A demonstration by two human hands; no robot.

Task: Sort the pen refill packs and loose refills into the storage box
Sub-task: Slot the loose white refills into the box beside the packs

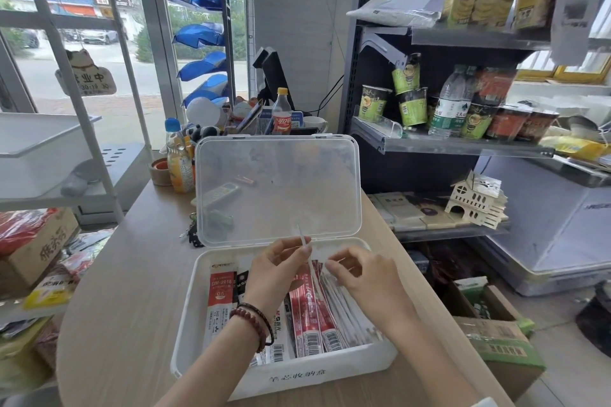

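small convenience shop, counter area. metal shelf rack [463,146] on the right stocked with instant noodle cups [410,106] and water bottles [448,106]. pos terminal [274,73] at the far end of the wooden bench [132,274]. cat-shaped hanging sign [86,76] on the glass front [132,53], street shopfronts outside. cardboard carton [496,337] of stock on the floor. pen refill packs [310,317] carry retail barcodes.

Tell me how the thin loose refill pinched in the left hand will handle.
Probably very light: the left hand holds the refill in a mere fingertip pinch. Likely bendy, being so thin. It may roll if laid on the bare table.
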